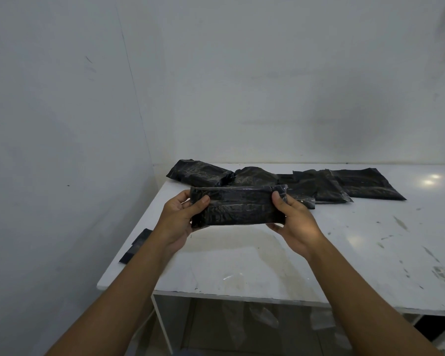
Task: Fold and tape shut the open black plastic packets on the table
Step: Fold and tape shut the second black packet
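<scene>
I hold a folded black plastic packet [238,205] in the air above the white table [319,253]. My left hand [179,222] grips its left end, thumb on the front. My right hand [292,222] grips its right end the same way. A strip of clear tape shines across the packet's front. Behind it, several more black packets lie along the table's far side: a folded one [198,172] at the far left, a lumpy one [256,176] beside it, and flat ones [365,183] to the right.
Walls close in the table on the left and at the back. Dark strips [136,245] stick out over the table's left edge. The table's front edge [242,295] is near me, with a white frame leg below.
</scene>
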